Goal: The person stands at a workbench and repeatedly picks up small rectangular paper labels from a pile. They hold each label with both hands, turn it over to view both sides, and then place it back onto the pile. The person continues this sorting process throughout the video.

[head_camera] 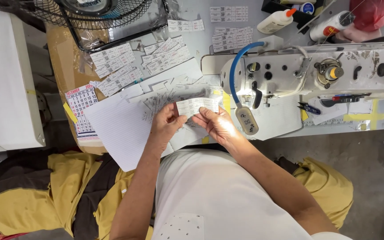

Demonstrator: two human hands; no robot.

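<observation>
Both of my hands hold one small strip of white printed labels (195,106) over the sewing table. My left hand (165,126) pinches the strip's left end between thumb and fingers. At the right end, my right hand (215,124) grips it from below. Under the hands lie a sheet of lined paper (119,129) and loose label scraps. The white sewing machine (316,73) stands just right of my hands, with its small lamp on a blue hose (246,119) hanging close to my right hand.
Several sheets of printed labels (112,60) lie at the back, by a black wire fan guard (98,20). A calendar page (82,106) is taped at left. Glue bottles (277,21) stand behind the machine. Yellow and brown fabric (50,191) is piled at lower left.
</observation>
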